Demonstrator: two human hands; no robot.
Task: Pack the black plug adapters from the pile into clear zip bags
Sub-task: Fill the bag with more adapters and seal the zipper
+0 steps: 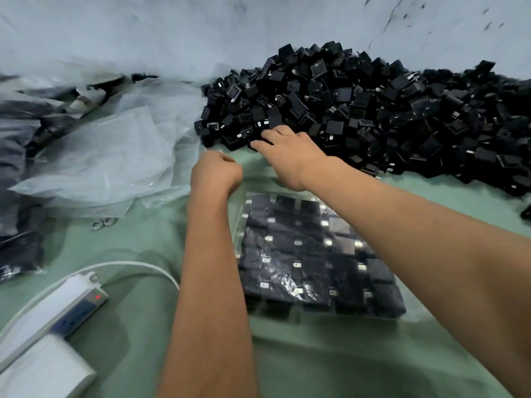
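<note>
- currently right hand (pixel 287 152) reaches into near edge of black adapter pile (pixel 373 110), fingers extended onto adapters
- left hand (pixel 215 172) fisted, contents: cannot tell
- filled zip bag (pixel 316 254) flat on green table (pixel 129 326) beneath both forearms

A pale green worktop (pixel 316 354) is filling the view. A big pile (pixel 388 116) of black adapters is lying at the far right, against a grey sheet. A clear bag (pixel 316 254) packed with rows of adapters is lying flat in the middle. Loose clear bags (pixel 115 156) are spreading across the left, with dark filled bags (pixel 17 173) sitting at the left edge. A white power strip (pixel 54 308) is lying near left, its cable (pixel 135 265) curving beside it.
</note>
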